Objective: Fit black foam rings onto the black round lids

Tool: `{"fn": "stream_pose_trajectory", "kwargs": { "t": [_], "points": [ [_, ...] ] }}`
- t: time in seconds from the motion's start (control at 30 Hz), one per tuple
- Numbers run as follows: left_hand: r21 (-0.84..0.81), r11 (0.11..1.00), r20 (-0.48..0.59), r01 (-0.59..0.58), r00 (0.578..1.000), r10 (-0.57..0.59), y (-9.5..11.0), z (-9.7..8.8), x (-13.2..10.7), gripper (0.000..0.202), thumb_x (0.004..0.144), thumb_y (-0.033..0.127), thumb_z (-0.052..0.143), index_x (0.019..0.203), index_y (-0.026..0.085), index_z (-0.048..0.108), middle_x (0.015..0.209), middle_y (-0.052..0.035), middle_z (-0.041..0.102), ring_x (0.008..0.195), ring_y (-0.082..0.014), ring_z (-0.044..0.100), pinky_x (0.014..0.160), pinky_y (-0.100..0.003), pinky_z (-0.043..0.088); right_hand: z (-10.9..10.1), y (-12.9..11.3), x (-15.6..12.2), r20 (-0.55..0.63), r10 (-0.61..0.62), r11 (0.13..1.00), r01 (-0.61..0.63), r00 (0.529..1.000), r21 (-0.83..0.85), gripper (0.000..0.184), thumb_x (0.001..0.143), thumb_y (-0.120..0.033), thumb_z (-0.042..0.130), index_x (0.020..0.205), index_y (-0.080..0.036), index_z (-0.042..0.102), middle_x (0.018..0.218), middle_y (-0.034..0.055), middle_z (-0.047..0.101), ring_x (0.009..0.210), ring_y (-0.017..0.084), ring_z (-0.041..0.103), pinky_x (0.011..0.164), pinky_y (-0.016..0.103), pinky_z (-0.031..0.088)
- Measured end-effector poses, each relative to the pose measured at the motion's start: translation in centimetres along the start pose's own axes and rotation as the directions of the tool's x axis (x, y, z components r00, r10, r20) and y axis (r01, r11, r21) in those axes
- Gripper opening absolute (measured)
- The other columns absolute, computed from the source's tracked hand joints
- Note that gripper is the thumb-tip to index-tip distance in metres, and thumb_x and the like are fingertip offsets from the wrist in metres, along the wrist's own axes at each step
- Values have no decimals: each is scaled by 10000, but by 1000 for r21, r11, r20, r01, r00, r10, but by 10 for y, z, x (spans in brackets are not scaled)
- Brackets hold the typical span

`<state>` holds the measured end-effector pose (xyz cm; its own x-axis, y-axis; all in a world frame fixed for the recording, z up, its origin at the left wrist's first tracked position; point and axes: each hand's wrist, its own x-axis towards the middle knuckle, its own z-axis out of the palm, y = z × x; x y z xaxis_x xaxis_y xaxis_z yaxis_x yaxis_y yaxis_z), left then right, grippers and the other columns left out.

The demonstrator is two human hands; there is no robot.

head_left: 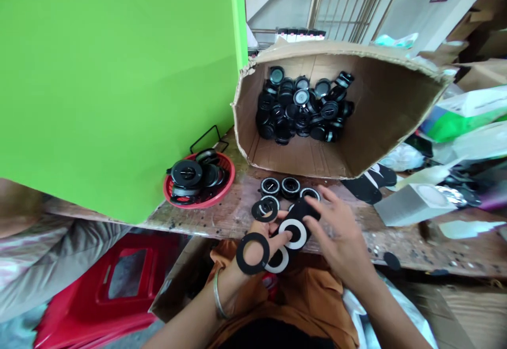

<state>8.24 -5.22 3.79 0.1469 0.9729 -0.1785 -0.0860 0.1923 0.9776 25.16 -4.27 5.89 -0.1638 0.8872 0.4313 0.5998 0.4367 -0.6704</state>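
Note:
My left hand point(269, 235) is closed on several flat ring pieces: a black ring point(240, 254) hangs by its wrist side, and a white-faced ring point(301, 238) lies under the thumb. Below that, a second white ring point(282, 264) is partly covered. A black disc with a slot point(259, 210) sits by the fingertips. My right hand point(340, 233) hovers just to the right with fingers apart, its fingertips at a dark flat piece point(303, 209); whether they touch it is unclear. Behind the hands, several round black parts with silvery rims point(290, 186) rest on the table.
A torn-edged cardboard box point(380, 111) holding many black round parts stands behind. To the left, a red basket point(225, 193) carries more, beside a green panel point(119, 85). A grey-white box point(404, 209) and plastic bags are at right. Another person's leg point(67, 254) shows at left.

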Motion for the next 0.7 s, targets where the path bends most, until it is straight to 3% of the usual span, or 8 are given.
{"fn": "stream_pose_trajectory", "kwargs": {
  "t": [0.03,0.1,0.17,0.23,0.37,0.47,0.6,0.7],
  "points": [
    [-30,999,37,19,999,-17,3,-1,-1,296,821,322,703,1089,210,645,963,-60,696,850,-223,661,787,-407,552,-3,7,0,-27,123,990,-121,992,79,296,885,-324,604,1163,-224,616,1216,127,612,1127,290,566,941,512,461],
    [-89,995,118,52,992,-42,8,0,-2,248,763,303,742,992,230,682,864,-52,711,789,-233,664,754,-395,543,-3,19,-2,46,328,895,-326,944,305,293,858,-371,631,1097,-216,564,972,82,675,902,241,649,791,421,534],
    [-116,991,140,60,989,-43,12,2,-2,185,736,320,745,884,220,698,822,-51,710,754,-224,656,735,-376,535,1,25,-6,169,403,764,-432,900,478,300,841,-392,649,1045,-226,505,833,33,668,764,204,657,688,351,542],
    [-105,993,126,57,991,-44,14,6,0,168,705,333,753,802,208,700,779,-49,704,727,-217,644,730,-367,532,5,26,-9,167,399,756,-427,902,497,296,840,-389,650,1033,-227,494,829,30,656,759,198,653,683,339,535],
    [-61,996,89,60,995,-54,17,12,4,145,695,309,741,797,213,703,780,-43,699,723,-214,634,736,-362,527,6,21,-15,-15,206,961,-200,978,189,143,875,-347,607,904,-209,630,1112,116,601,1083,266,574,936,471,449],
    [-46,998,68,37,997,-34,20,18,3,112,728,284,717,827,238,695,861,-33,705,795,-215,641,803,-356,513,3,16,-20,-64,121,990,-115,991,82,124,854,-335,644,876,-219,680,1228,119,553,1200,296,497,1024,525,367],
    [7,999,55,32,998,-32,20,25,3,105,739,301,709,822,240,689,924,-51,708,897,-253,645,894,-403,496,0,15,-23,-13,184,963,-178,983,202,125,865,-308,626,867,-219,714,1213,115,582,1161,277,538,1006,491,404],
    [-3,999,95,49,994,-49,14,24,3,153,752,308,695,889,240,685,976,-63,710,949,-270,645,897,-421,501,-2,24,-22,127,309,850,-333,943,407,181,859,-349,635,806,-206,732,1187,106,609,1117,257,581,976,439,448]
  ]
}}
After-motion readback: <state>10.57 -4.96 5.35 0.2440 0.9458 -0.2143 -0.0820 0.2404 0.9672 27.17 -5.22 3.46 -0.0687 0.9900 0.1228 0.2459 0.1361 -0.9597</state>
